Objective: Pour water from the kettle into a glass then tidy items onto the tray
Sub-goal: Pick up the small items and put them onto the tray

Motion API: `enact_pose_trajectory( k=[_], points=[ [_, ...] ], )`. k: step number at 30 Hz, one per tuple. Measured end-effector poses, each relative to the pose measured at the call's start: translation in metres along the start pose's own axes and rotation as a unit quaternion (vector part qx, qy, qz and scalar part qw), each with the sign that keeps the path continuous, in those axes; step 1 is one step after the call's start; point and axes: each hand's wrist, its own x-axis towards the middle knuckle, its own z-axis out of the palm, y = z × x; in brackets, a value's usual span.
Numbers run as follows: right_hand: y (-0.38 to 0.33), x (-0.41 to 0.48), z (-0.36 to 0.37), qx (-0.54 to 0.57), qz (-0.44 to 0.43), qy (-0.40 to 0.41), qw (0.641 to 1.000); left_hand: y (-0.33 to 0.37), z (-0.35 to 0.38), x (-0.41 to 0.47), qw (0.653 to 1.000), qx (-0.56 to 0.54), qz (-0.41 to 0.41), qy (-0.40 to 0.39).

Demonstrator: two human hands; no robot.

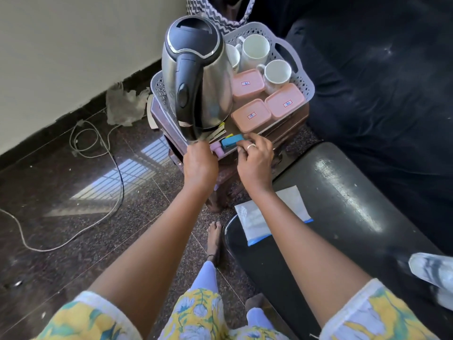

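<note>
There was the stainless-steel kettle [196,77] with its black lid and handle, standing upright at the left end of the grey lattice plastic tray [304,82], and both hands were down at the tray's near edge. The left hand [200,165] sat right at the foot of the kettle's handle, knuckles up, fingers tucked out of sight, so I couldn't tell whether it gripped anything. The right hand [255,160], ring on one finger, had its curled fingertips and thumb closed on the right end of a small blue packet [232,141] lying on the near rim. That looked like tidying, not pouring.

Behind, three white ceramic mugs [256,49] filled the far corner and three pink lidded boxes [248,83] sat just beside the kettle. No glass was in sight.

Where was the danger? The kettle stood tall over that left hand. A knock to its base, or a tug on the tray across the small brown stool [289,126], could have tipped it, water and all, towards the mugs or the floor. A little pink piece [217,151] lay between the hands at the very edge, and a careless sweep might have flicked it off. And the pale cable [117,173] looping across the dark floor was a trip waiting near the bare feet.
</note>
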Motion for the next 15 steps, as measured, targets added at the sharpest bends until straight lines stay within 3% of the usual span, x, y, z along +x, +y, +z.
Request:
enact_pose_trajectory(
  k=[5, 9, 11, 15],
  points=[
    [0.034, -0.016, -0.027, -0.004, 0.025, 0.006, 1.0, -0.001, 0.004, -0.003, 0.999, 0.027, -0.016, 0.01],
    [0.07, -0.03, -0.041, -0.025, 0.113, -0.011, 0.993, -0.003, 0.013, -0.006, 0.998, -0.03, 0.006, 0.051],
    [0.089, -0.038, -0.044, -0.048, 0.171, -0.035, 0.984, -0.004, 0.023, -0.015, 0.994, -0.057, 0.067, 0.069],
    [0.116, -0.053, -0.046, -0.103, 0.245, -0.096, 0.959, -0.009, 0.054, -0.045, 0.955, -0.062, 0.286, 0.049]
  ],
)
